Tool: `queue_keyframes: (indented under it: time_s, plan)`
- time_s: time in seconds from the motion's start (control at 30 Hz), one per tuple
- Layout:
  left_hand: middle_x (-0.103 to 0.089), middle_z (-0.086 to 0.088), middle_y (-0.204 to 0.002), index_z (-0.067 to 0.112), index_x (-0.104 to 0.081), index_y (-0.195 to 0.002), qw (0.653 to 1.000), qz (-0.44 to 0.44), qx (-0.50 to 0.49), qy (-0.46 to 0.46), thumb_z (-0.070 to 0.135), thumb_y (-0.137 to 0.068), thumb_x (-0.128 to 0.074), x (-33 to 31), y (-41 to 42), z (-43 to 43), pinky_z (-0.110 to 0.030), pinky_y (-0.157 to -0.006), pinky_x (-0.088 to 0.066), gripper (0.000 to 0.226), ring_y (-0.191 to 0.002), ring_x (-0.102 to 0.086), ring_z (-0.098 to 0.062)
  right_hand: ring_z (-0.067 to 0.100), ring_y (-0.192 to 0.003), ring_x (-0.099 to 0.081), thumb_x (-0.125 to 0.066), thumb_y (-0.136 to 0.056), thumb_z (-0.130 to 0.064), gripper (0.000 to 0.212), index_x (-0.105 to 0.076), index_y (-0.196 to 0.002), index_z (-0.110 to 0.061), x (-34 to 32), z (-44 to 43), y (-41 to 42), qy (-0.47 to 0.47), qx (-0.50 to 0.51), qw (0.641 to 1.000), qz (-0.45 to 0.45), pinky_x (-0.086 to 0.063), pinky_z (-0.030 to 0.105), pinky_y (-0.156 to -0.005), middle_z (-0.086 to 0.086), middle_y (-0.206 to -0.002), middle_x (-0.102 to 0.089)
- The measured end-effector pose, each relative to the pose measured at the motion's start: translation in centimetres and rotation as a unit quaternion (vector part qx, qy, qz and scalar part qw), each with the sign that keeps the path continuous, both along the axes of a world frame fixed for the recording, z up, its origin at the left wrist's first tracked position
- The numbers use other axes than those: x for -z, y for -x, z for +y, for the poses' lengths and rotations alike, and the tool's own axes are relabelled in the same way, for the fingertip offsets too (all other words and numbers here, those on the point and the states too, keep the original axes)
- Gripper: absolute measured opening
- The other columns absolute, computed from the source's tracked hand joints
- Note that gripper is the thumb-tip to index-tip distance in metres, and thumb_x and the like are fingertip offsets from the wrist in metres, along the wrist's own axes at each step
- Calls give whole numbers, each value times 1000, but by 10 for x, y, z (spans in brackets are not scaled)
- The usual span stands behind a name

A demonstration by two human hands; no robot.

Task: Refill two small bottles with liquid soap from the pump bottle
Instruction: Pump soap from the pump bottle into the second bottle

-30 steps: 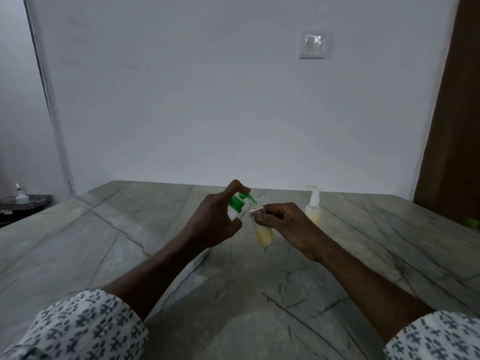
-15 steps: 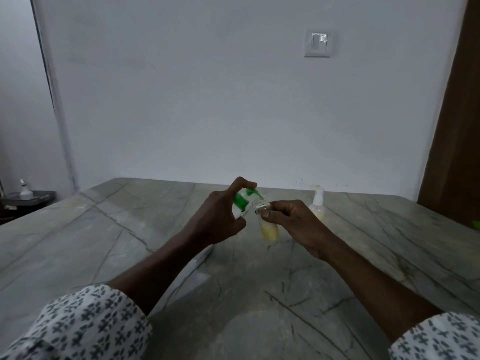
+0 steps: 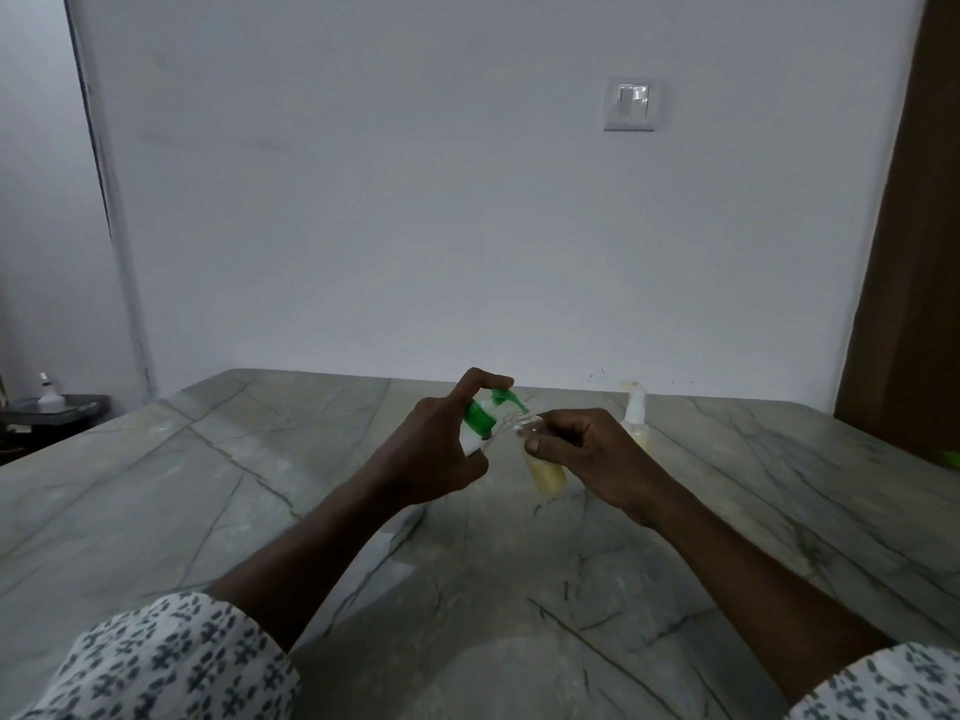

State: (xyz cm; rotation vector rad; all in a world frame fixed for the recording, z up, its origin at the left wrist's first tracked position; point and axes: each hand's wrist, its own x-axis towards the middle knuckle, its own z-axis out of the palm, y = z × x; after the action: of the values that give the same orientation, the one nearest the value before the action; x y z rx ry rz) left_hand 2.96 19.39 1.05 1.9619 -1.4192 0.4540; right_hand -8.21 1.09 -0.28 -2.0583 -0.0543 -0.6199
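Observation:
My left hand [image 3: 436,454] grips the pump bottle [image 3: 480,418], which has a green collar and green pump head, with the index finger resting on top of the pump. Its nozzle points down at the open mouth of a small clear bottle [image 3: 545,472] holding yellowish soap. My right hand [image 3: 592,454] holds that small bottle by its neck, tilted slightly, above the stone table [image 3: 208,485]. A second small bottle [image 3: 636,420] with a white spray top and yellowish liquid stands upright on the table just behind my right hand.
A white wall with a light switch [image 3: 631,103] rises behind the table. A brown door [image 3: 914,252] stands at the right. At far left a low dark stand [image 3: 52,410] carries a small white bottle. Something green [image 3: 950,457] lies at the right edge.
Both hands hold their bottles in nearly the same pose. The index finger stays on the pump head. The view has shifted slightly, and the hands sit a little higher in the frame.

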Motion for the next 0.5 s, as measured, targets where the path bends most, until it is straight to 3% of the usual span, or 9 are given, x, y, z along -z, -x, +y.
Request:
queue_keyframes:
  time_s: [0.07, 0.17, 0.33, 0.5]
  plan:
    - [-67, 6, -97, 35, -36, -132, 1000, -2, 5, 5, 8, -74, -70, 0, 1, 1, -30, -54, -53, 72, -51, -54, -18, 21, -97, -66, -65, -91, -20, 17, -75, -104, -13, -1, -1, 0, 23, 13, 1000, -5, -51, 29, -80, 10, -102, -74]
    - [-62, 12, -97, 29, -41, -130, 1000, -10, 3, 12, 8, -75, -72, 0, 2, 0, -20, -51, -49, 67, -46, -48, -13, 20, -95, -64, -65, -91, -20, 19, -75, -104, -10, -2, -1, 0, 49, 27, 998, -11, -49, 25, -76, 13, -103, -73]
    - [-66, 9, -97, 24, -47, -121, 1000, -14, -2, 26, 8, -75, -72, 3, 2, -1, -12, -47, -43, 55, -44, -43, -9, 25, -94, -64, -65, -91, -22, 20, -76, -101, -8, -1, 2, -1, 75, 35, 996, -14, -52, 43, -81, 14, -100, -73]
    - [-66, 8, -96, 32, -39, -123, 1000, -11, -8, 15, 10, -76, -72, 3, -1, -2, -20, -49, -46, 62, -45, -45, -9, 25, -92, -63, -65, -90, -25, 20, -76, -99, -11, 0, 2, -2, 82, 47, 995, -14, -51, 44, -80, 11, -96, -73]
